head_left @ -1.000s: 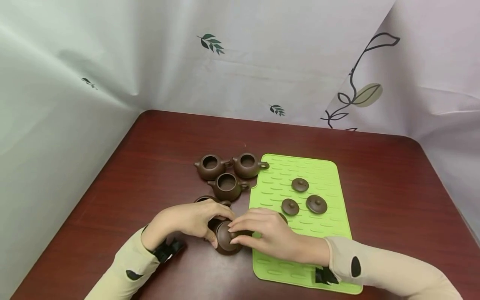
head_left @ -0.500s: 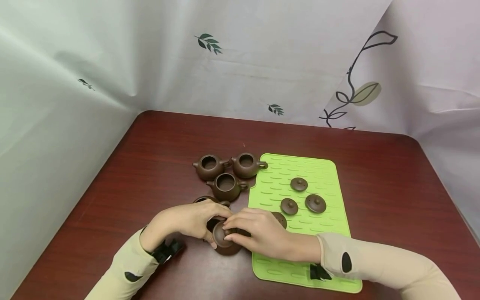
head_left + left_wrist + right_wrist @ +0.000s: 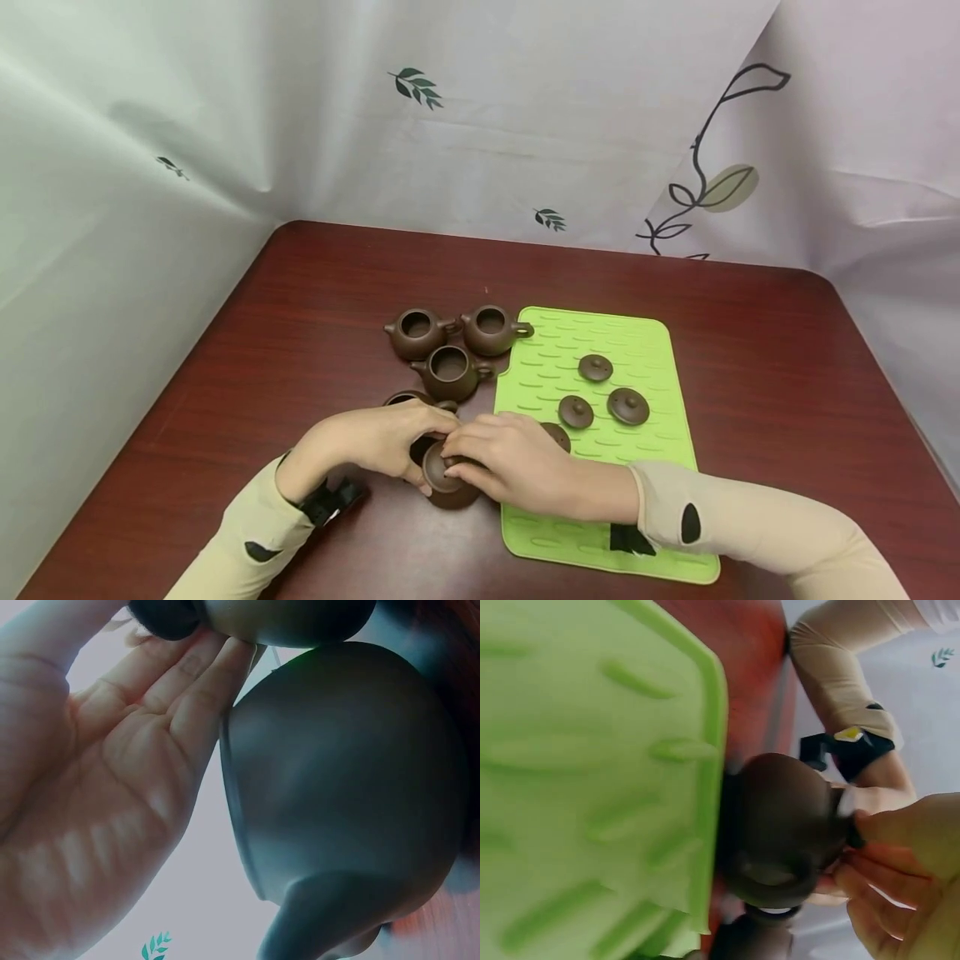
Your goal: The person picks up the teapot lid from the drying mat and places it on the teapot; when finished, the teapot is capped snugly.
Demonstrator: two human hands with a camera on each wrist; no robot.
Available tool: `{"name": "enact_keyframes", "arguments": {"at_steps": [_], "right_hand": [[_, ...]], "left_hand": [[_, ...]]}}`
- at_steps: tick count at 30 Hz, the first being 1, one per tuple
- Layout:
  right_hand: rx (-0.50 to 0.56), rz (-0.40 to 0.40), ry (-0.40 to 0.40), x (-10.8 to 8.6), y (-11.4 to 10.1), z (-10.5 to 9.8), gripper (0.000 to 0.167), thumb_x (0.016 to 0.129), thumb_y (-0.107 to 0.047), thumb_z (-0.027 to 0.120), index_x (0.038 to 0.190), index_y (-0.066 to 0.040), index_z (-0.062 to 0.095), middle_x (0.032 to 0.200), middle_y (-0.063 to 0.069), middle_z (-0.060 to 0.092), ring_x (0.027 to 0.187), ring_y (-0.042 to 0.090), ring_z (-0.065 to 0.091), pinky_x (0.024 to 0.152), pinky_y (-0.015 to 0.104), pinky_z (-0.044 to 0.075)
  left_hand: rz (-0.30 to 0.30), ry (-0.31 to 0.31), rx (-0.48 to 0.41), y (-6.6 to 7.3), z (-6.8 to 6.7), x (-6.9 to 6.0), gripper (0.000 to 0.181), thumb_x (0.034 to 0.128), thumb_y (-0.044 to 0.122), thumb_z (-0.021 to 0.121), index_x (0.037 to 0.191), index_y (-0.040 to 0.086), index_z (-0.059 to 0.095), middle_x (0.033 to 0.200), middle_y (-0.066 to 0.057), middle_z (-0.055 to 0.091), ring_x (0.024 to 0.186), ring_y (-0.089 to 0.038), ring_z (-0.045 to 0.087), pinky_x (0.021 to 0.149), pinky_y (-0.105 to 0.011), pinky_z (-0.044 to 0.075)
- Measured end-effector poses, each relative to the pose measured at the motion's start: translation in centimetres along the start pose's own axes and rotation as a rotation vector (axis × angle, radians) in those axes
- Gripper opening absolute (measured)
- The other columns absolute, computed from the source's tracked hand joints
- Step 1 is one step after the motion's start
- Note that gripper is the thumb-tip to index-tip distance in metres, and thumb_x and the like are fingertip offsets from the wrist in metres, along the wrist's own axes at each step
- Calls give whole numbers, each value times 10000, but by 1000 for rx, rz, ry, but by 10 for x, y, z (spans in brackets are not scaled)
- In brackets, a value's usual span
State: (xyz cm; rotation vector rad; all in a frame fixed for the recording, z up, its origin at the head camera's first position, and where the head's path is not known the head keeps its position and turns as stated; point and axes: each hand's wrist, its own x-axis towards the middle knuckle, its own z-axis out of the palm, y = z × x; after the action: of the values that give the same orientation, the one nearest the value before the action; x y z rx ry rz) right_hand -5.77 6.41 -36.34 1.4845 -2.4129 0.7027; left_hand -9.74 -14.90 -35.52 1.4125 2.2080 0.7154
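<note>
A glossy red table (image 3: pixel 750 400) is backed by a pale, leaf-printed curtain (image 3: pixel 525 133), and here, just left of the green mat (image 3: pixel 637 346), the gripped teapot (image 3: pixel 455 501) is steadied! Upright it is held, its handle (image 3: pixel 772 887) turned rightward to the mat, its body wrapped by the thumb and fingers of the left hand (image 3: pixel 378 437). Over its mouth a round lid (image 3: pixel 437 469) is pinched by the right hand (image 3: pixel 521 460); whether it is fully seated cannot be told. To the count: three uncovered teapots (image 3: pixel 447 387) are clustered farther back, long axes side to side, spouts left, handles right; a fourth uncovered teapot (image 3: pixel 352 780) is partly covered by the left hand. Four loose lids (image 3: pixel 628 408) are spread on the mat, one half hidden by the right hand.
</note>
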Motion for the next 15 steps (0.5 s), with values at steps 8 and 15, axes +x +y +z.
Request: {"name": "enact_keyframes", "arguments": {"at_steps": [8, 15], "right_hand": [[-115, -93, -65, 5, -1, -6, 138, 854, -212, 669, 987, -174, 680, 969, -92, 667, 902, 70, 597, 800, 200, 482], [-152, -123, -105, 5, 1, -5, 163, 877, -227, 645, 1029, -181, 684, 1001, -117, 668, 859, 47, 568, 773, 169, 469]], "left_hand": [[26, 16, 48, 0, 1, 1, 444, 630, 279, 846, 1000, 205, 612, 936, 141, 551, 850, 9, 504, 815, -217, 439], [27, 15, 67, 1, 1, -1, 445, 632, 270, 841, 1007, 210, 608, 973, 138, 575, 889, 7, 517, 841, -239, 432]]}}
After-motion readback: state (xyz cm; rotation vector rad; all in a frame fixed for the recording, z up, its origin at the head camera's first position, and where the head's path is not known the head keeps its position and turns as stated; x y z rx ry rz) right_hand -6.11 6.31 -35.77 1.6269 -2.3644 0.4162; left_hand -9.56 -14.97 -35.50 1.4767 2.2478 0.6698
